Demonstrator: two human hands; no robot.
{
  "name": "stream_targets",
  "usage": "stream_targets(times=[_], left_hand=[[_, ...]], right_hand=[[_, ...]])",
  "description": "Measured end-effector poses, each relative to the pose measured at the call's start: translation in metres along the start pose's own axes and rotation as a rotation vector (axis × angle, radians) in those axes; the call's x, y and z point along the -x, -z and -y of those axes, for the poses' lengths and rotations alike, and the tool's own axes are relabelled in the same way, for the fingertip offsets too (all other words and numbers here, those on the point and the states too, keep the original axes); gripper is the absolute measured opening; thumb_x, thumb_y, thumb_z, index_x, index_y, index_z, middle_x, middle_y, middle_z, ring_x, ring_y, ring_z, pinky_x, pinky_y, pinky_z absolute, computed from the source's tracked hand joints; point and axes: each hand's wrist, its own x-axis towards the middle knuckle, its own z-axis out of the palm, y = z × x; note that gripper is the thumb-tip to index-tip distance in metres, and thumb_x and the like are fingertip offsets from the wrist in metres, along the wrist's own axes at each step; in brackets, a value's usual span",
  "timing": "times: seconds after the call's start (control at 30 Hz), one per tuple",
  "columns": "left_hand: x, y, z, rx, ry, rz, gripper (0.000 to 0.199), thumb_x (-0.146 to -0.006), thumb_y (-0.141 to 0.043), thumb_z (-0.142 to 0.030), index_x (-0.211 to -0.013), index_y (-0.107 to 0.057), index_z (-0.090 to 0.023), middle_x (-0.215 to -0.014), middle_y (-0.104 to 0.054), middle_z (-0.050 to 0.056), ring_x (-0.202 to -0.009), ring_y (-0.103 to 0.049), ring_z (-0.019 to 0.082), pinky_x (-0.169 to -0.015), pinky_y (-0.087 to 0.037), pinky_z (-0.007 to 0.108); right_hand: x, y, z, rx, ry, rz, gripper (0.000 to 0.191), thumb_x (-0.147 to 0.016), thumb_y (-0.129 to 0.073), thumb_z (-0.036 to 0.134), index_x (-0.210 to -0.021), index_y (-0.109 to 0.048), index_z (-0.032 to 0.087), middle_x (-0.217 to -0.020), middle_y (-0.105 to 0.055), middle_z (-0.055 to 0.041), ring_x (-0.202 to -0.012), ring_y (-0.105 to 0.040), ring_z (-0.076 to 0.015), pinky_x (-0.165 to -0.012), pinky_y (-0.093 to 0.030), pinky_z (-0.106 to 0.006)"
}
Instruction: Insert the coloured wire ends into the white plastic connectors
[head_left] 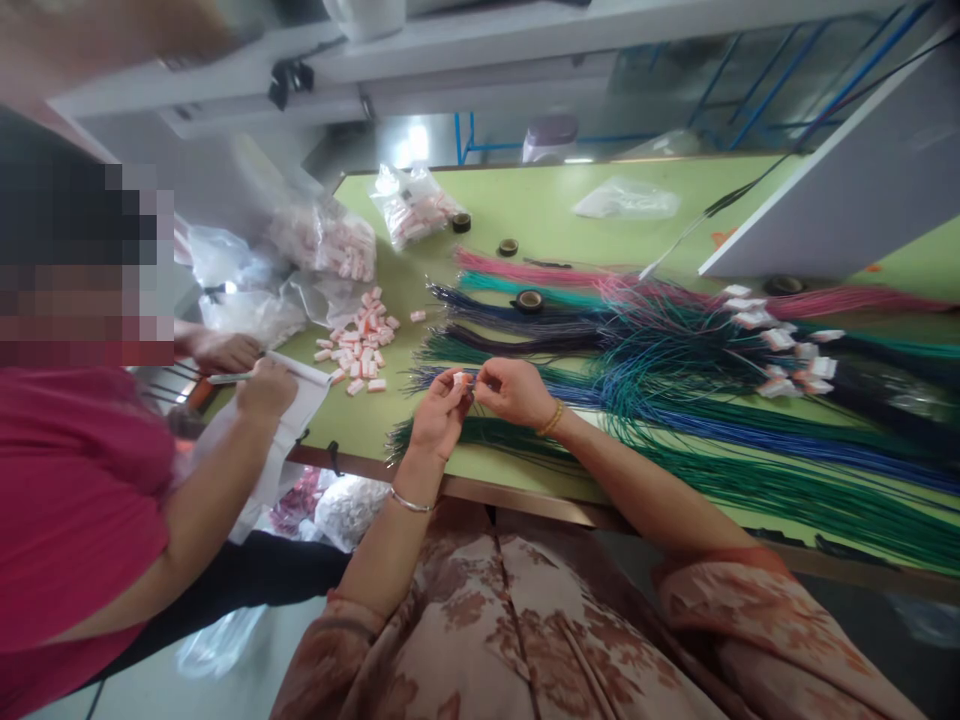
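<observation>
Floral garment (pixel 517 620) closest to camera, below the table edge. Landmark: loose pile of white-orange connectors (pixel 360 345) on the green table (pixel 547 205).

Hands are right of the pile, over the wires. Left hand (pixel 439 425): thumb and fingers nearly closed, pinching one small white-orange connector (pixel 460 380). Right hand (pixel 517 390): fingertips closed together right beside that connector; can't tell what's between them, too small.

Wire bundles (pixel 675 425) run lengthwise right of the pile: pink, teal, dark, blue, green. Farther right, a cluster of connectors (pixel 780 350) lies on the wires. Black tape roll (pixel 529 300) sits between pile and cluster, two more farther back. Clear bag of connectors (pixel 412 205) behind the pile, bigger bag (pixel 330 240) behind and left of it. Flat clear bag (pixel 628 198) back right.

Person in a magenta top (pixel 75 500) left of the pile, pen over paper (pixel 296 405). Gray panel (pixel 840 170) stands far right of the pile. Past the table: blue metal frames (pixel 750 90), light-colored ledge (pixel 450 50). Stuffed bags (pixel 352 510) sit below table level, under the pile's side.
</observation>
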Motion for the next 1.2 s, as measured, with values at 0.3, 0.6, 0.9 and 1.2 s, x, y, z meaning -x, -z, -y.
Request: stream_targets(times=[0.3,0.6,0.9,1.2], left_hand=[[0.001,-0.002,0.004,-0.060,-0.070,-0.033,0.035,-0.062,-0.086,-0.020,-0.089,-0.064,-0.018,-0.087,-0.068,-0.002,-0.081,-0.063,0.008,-0.080,-0.046,0.022],[-0.002,-0.005,0.003,-0.032,-0.088,-0.082,0.026,-0.065,-0.082,-0.014,-0.084,-0.064,-0.016,-0.082,-0.068,-0.001,-0.075,-0.062,0.008,-0.075,-0.046,0.022],[-0.002,-0.009,0.003,-0.036,-0.072,-0.075,0.029,-0.062,-0.083,-0.014,-0.083,-0.063,-0.016,-0.082,-0.069,-0.001,-0.075,-0.062,0.008,-0.073,-0.045,0.022],[-0.006,-0.013,0.013,-0.080,-0.113,-0.094,0.032,-0.059,-0.086,-0.019,-0.082,-0.064,-0.016,-0.081,-0.069,-0.001,-0.075,-0.062,0.009,-0.074,-0.046,0.023]], right_hand=[[0.000,-0.002,-0.002,-0.008,0.077,-0.005,0.016,-0.079,-0.053,0.027,-0.068,-0.059,0.017,-0.064,-0.058,-0.0015,-0.057,-0.044,-0.0111,-0.057,-0.029,-0.024],[0.000,-0.002,-0.002,-0.114,0.108,0.042,0.019,-0.085,-0.049,0.026,-0.074,-0.060,0.016,-0.068,-0.058,-0.0027,-0.060,-0.045,-0.0118,-0.058,-0.032,-0.024],[0.002,-0.001,-0.001,-0.041,0.092,0.023,0.018,-0.083,-0.048,0.026,-0.071,-0.056,0.017,-0.067,-0.058,-0.0033,-0.058,-0.044,-0.0119,-0.058,-0.030,-0.024],[0.002,-0.003,0.000,0.137,0.060,0.029,0.018,-0.083,-0.050,0.028,-0.074,-0.060,0.016,-0.072,-0.063,-0.0069,-0.062,-0.049,-0.0145,-0.058,-0.029,-0.026]])
